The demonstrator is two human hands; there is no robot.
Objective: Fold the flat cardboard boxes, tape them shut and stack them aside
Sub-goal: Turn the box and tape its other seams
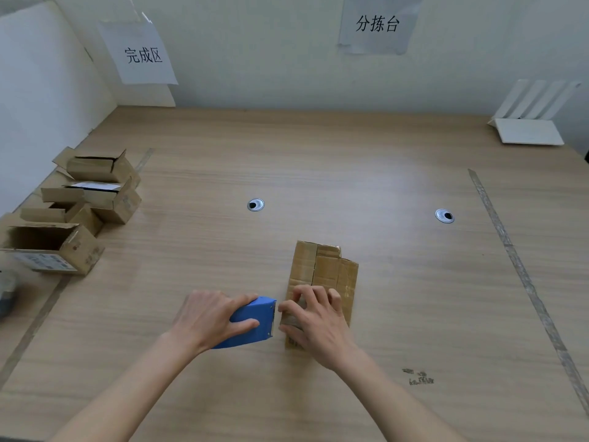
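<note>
The flattened cardboard box (322,282) lies just below the tabletop (350,173) centre. The right hand (314,320) — fingers curled — pinches its near end. At its 9 o'clock, the left hand (212,317) grips a blue tape dispenser (255,320), toothed edge beside the box. Folded boxes (79,212) sit at 9 o'clock, well apart.

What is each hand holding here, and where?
Left hand grips the blue tape dispenser round its body; right hand pinches the cardboard box at its near end.
</note>
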